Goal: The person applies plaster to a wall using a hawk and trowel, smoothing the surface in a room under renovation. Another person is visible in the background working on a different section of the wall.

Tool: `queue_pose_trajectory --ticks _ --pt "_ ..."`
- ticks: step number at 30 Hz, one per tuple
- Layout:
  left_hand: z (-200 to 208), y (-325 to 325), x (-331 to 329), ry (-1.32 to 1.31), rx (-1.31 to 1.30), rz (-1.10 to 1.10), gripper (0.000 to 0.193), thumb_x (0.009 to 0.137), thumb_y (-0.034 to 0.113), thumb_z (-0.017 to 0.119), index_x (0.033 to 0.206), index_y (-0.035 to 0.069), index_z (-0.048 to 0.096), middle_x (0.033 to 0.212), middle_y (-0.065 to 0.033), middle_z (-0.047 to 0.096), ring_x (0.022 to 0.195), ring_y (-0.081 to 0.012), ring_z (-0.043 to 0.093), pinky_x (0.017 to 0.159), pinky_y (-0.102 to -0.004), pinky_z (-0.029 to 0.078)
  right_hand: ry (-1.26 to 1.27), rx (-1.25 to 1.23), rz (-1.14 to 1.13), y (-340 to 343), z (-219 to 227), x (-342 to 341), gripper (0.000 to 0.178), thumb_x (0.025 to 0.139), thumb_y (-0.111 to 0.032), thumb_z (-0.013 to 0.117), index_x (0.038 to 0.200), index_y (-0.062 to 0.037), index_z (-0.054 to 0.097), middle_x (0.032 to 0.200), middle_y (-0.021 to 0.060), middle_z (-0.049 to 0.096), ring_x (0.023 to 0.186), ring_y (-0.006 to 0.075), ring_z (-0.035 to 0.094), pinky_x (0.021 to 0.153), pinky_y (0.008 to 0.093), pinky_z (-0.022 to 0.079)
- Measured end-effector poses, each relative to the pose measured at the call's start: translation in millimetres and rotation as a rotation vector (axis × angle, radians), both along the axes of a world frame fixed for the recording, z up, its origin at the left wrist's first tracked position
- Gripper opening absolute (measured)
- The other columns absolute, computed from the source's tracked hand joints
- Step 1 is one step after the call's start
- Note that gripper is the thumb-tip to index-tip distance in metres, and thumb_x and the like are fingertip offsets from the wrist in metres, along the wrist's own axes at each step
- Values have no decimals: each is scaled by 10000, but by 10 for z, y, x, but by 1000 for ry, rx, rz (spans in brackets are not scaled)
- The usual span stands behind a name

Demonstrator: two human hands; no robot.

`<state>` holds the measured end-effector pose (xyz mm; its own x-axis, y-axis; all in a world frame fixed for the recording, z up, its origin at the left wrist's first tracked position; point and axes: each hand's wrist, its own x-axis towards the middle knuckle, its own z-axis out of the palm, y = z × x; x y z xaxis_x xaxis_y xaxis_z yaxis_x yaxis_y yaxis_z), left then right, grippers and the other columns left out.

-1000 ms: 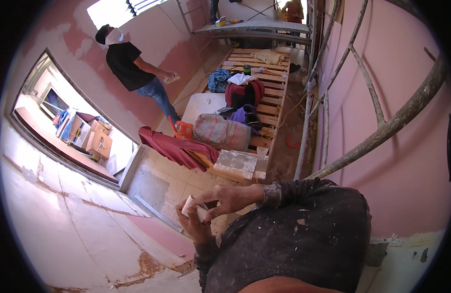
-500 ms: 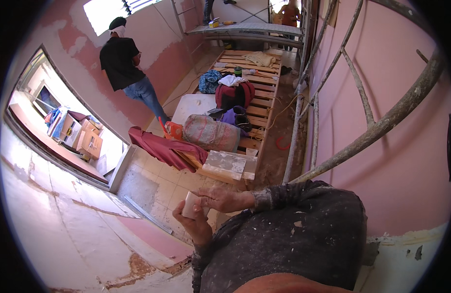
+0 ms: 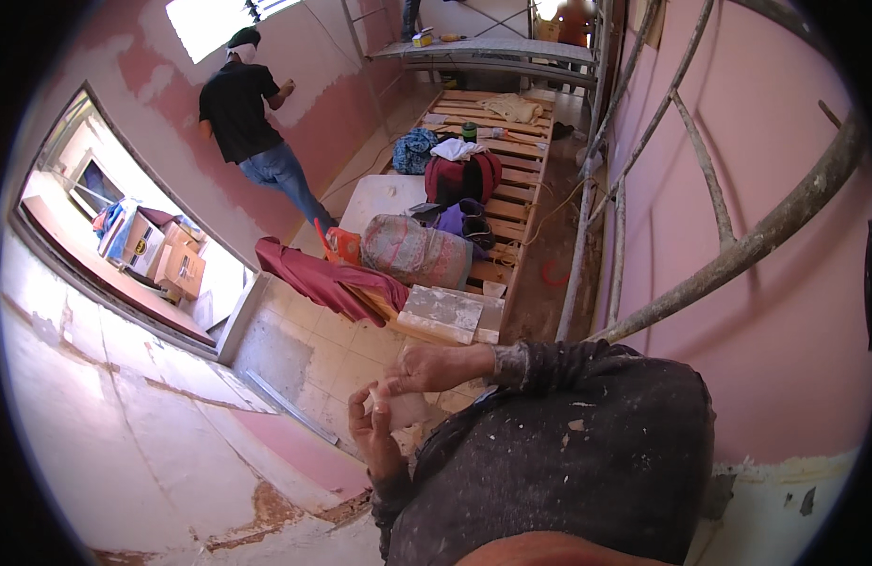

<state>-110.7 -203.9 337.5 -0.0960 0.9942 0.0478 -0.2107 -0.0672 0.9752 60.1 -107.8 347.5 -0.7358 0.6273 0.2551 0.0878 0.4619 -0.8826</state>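
Note:
In front of my dark, paint-spotted torso, both hands are raised over the tiled floor. Between them is a small, flat, pale piece, seen more side-on and partly covered by fingers; its exact kind is unclear. My left hand grips it from below, thumb up and fingers curled behind. My right hand reaches across from the right, its closed fingers meeting the piece's upper edge near the left fingertips. Dried white spatter marks my right sleeve cuff.
Beyond lies a slatted wooden bed frame with bags, a patterned sack and spattered boards. Scaffold pipes run along the right wall. At left, a person stands by the patchy wall, past an opening with cardboard boxes.
My hands turn the pale piece, so its broad face shows less clearly. My right hand rises slightly and its fingers close up. The person at left raises a forearm toward the wall.

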Motion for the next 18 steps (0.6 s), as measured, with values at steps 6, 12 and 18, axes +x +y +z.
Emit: queue_pose_trajectory --ticks 6,12,18 --pt "124 91 -264 112 -171 -193 389 1034 318 545 1083 -48 668 817 -44 658 694 -104 595 627 -247 495 -116 -105 46 124 169 19 553 907 -521 650 900 31 680 810 212 665 770 292 656 702 398 486" --pt "207 -184 -295 588 -154 172 417 1008 323 555 876 -55 669 651 -83 593 648 -153 583 572 -327 454 -19 -198 127 -75 -102 -24 526 899 -474 682 1050 25 605 840 161 643 763 303 642 677 401 481" --pt "180 117 -271 -47 -178 53 362 1057 314 467 1193 -18 518 1015 -117 642 772 -184 655 651 -301 563 -16 222 -79 6 256 -174 311 950 -288 611 979 21 599 920 234 634 859 376 629 729 441 467"
